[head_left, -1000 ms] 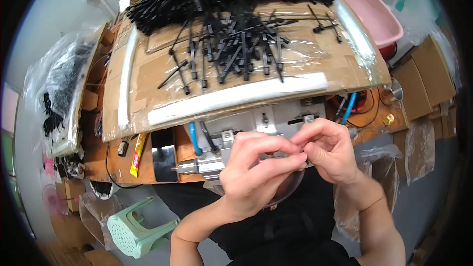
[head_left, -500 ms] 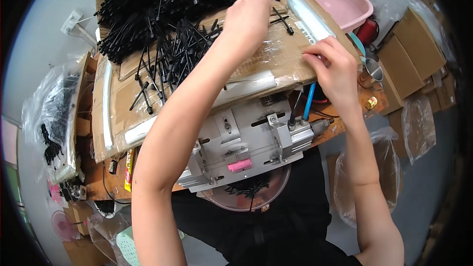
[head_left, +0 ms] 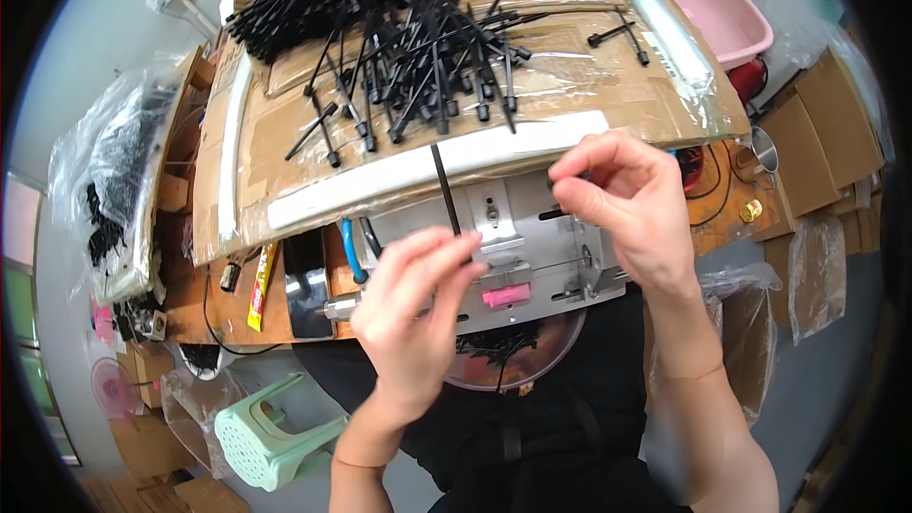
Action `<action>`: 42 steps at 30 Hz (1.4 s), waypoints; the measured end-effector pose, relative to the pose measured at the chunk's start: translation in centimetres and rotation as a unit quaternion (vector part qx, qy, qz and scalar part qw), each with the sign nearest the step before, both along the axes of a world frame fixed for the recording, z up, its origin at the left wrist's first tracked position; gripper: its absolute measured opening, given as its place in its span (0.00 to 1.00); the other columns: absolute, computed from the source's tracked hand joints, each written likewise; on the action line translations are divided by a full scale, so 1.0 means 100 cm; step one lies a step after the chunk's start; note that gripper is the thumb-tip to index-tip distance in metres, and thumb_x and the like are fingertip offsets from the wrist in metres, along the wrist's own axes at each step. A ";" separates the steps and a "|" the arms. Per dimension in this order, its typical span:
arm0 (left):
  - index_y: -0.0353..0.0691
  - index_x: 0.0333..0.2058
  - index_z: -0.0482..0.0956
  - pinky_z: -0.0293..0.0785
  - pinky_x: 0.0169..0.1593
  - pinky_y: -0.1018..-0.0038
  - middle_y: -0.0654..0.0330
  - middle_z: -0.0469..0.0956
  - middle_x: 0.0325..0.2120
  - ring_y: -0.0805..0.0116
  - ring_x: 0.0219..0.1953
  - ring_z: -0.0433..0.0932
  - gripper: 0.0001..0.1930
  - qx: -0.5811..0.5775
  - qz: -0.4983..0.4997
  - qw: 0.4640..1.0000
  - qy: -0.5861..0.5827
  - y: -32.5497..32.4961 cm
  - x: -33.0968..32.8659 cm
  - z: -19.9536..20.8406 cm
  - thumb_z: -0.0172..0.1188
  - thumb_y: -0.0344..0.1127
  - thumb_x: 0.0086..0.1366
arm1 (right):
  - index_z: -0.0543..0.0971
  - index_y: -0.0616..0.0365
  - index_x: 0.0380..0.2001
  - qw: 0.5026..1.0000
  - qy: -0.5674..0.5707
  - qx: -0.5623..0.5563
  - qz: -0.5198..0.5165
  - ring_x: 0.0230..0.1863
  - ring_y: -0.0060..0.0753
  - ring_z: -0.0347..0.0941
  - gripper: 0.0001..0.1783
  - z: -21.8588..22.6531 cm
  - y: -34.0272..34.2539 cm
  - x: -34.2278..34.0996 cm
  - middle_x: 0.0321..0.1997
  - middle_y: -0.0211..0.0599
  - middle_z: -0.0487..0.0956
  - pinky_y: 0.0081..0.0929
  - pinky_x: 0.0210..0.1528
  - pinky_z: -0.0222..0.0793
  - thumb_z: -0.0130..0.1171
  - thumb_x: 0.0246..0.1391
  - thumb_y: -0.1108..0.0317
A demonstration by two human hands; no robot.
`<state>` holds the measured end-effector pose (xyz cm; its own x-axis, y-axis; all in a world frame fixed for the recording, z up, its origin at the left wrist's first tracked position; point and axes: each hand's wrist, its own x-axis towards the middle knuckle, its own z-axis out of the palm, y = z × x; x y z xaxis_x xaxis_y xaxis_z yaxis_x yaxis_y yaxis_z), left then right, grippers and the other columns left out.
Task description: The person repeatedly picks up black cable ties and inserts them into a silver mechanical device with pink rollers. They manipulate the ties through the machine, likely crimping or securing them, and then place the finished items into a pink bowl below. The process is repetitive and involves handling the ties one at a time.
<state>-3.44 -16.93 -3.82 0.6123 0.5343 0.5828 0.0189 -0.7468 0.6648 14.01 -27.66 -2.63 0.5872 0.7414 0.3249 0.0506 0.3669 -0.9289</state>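
Observation:
In my left hand (head_left: 413, 309), thumb and fingers pinch a thin black rod (head_left: 443, 180) that points up and away from me, above the near part of a metal fixture. My right hand (head_left: 632, 199) is closed in a pinch over the fixture's right side, with a small dark piece, mostly hidden, at its fingertips. The metal fixture (head_left: 546, 261) has clamp blocks on both sides and a pink block (head_left: 506, 294) at its front middle. Beyond it, loose black rods with thicker ends (head_left: 418, 66) lie on a cardboard sheet (head_left: 256, 157).
A bowl (head_left: 570, 347) with black pieces sits below the fixture. On the wooden table at left lie a phone (head_left: 308, 285) and a yellow packet (head_left: 261, 287). A pink basin (head_left: 703, 0) stands at the far right, a green stool (head_left: 271, 437) at lower left.
My left hand has drawn back from the cardboard to the fixture, now with a black rod in it. My right hand has come slightly nearer and stays pinched. The whole view has shifted.

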 end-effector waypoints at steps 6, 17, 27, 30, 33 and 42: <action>0.32 0.52 0.78 0.73 0.38 0.70 0.58 0.77 0.32 0.63 0.33 0.74 0.31 0.121 -0.035 0.992 0.013 -0.020 -0.016 -0.021 0.71 0.19 0.43 | 0.73 0.67 0.39 0.982 0.166 -0.056 0.072 0.32 0.36 0.82 0.10 0.000 0.002 -0.021 0.32 0.49 0.82 0.26 0.33 0.82 0.57 0.63 0.69; 0.30 0.53 0.76 0.74 0.37 0.71 0.60 0.73 0.33 0.66 0.34 0.73 0.27 0.208 -0.090 0.972 0.054 -0.020 -0.021 -0.029 0.66 0.22 0.51 | 0.76 0.68 0.37 0.981 0.147 -0.113 0.056 0.33 0.33 0.83 0.11 0.007 0.000 -0.031 0.30 0.47 0.83 0.25 0.35 0.83 0.59 0.61 0.68; 0.30 0.52 0.78 0.70 0.40 0.70 0.61 0.75 0.30 0.64 0.33 0.73 0.31 -0.035 -0.258 0.963 0.068 -0.014 -0.045 -0.016 0.72 0.32 0.45 | 0.78 0.69 0.32 0.940 0.059 -0.268 0.204 0.27 0.25 0.82 0.06 0.029 -0.014 -0.009 0.25 0.41 0.82 0.18 0.30 0.80 0.62 0.57 0.75; 0.29 0.52 0.78 0.70 0.41 0.70 0.62 0.75 0.29 0.65 0.33 0.73 0.33 -0.070 -0.270 0.958 0.072 -0.021 -0.053 -0.017 0.72 0.38 0.46 | 0.75 0.70 0.28 0.939 0.035 -0.243 0.239 0.27 0.31 0.83 0.03 0.027 -0.016 -0.017 0.27 0.51 0.83 0.20 0.28 0.80 0.58 0.54 0.81; 0.28 0.53 0.77 0.70 0.42 0.69 0.60 0.74 0.32 0.64 0.35 0.73 0.33 -0.049 -0.215 0.972 0.081 -0.042 -0.052 -0.021 0.73 0.33 0.46 | 0.78 0.69 0.34 0.939 0.066 -0.264 0.210 0.30 0.21 0.81 0.07 0.007 -0.015 -0.025 0.27 0.38 0.82 0.16 0.32 0.78 0.61 0.58 0.74; 0.25 0.61 0.63 0.72 0.42 0.74 0.59 0.66 0.31 0.66 0.34 0.69 0.30 0.165 -0.029 0.952 0.256 -0.063 -0.024 -0.072 0.58 0.26 0.59 | 0.80 0.70 0.40 0.983 -0.098 -0.099 -0.122 0.35 0.28 0.81 0.09 -0.009 -0.033 -0.041 0.33 0.40 0.82 0.22 0.38 0.80 0.56 0.63 0.73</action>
